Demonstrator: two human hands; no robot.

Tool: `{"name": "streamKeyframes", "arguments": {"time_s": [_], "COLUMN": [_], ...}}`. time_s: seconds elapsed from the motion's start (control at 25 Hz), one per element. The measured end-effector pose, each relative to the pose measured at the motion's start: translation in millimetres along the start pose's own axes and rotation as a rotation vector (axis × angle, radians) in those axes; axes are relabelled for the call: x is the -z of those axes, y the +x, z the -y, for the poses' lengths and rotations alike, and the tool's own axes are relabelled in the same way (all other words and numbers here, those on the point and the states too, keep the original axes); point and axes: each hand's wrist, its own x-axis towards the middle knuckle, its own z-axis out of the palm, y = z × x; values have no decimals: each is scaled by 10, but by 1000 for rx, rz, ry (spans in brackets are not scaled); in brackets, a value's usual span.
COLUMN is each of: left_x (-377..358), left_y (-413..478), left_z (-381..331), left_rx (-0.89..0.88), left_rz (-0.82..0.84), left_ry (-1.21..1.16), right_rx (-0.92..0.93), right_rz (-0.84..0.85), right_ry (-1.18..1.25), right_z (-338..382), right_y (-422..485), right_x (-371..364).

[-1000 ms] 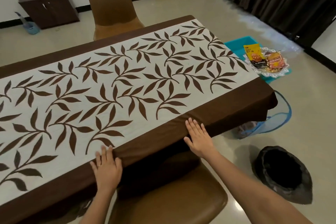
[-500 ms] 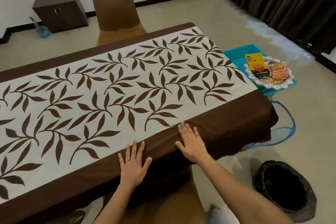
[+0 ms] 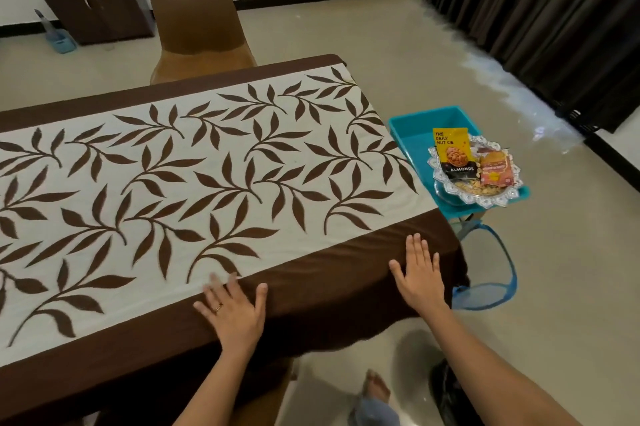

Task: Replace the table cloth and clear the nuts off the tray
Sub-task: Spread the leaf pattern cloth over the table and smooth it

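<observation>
A table cloth [image 3: 194,183], white with brown leaves and a brown border, covers the table. My left hand [image 3: 233,311] lies flat on the near brown border, fingers spread, a ring on one finger. My right hand [image 3: 419,271] lies flat on the same border close to the table's right corner. Right of the table, a silver tray [image 3: 498,199] rests on a teal bin [image 3: 415,133]. On the tray are a yellow almond packet [image 3: 452,152], an orange packet [image 3: 495,171] and loose nuts [image 3: 474,187].
A brown chair [image 3: 194,17] stands behind the table. A dark cabinet [image 3: 97,6] and a small blue tub [image 3: 62,41] are at the far wall. A blue-rimmed mesh basket [image 3: 491,273] sits on the floor by the table corner. Dark curtains [image 3: 540,17] hang on the right.
Both hands have slid to the right along the near brown border, the right hand reaching close to the corner. The view has shifted right with them.
</observation>
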Motion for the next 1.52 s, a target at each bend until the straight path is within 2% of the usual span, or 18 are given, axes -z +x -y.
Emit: {"name": "streamKeyframes", "arguments": {"time_s": [0.08,0.2,0.32,0.48,0.88,1.12,1.28,1.36,1.44,1.52], "left_x": [-140,-286,-449,-615,-679,-705,-630,-556,-499,-451], "left_y": [12,90,139,84,-202,-247,-190,-94,-2,71], "left_z": [-456,-1056,-1444,-1589,-1535,-1535,-1521,-1470,-1325,-1097], "left_rx": [-132,-291,-330,-300,-307,-314,-311,-265,-143,11], "left_rz": [13,29,76,91,65,48,-30,-96,-102,-90], "left_ry": [-1,-2,28,162,204,191,32,-4,32,67], "right_rx": [-4,94,222,335,307,303,319,445,553,565], "right_rz": [1,-14,11,19,-28,-28,-104,-73,3,37], "right_ry": [18,10,-46,-107,-133,-84,-24,40,25,-52], "right_z": [-166,-342,-483,-627,-827,-839,-520,-140,179,309], "right_y": [244,641,921,1022,739,666,605,638,660,675], "right_x": [147,342,423,367,257,303,329,280,181,78]}}
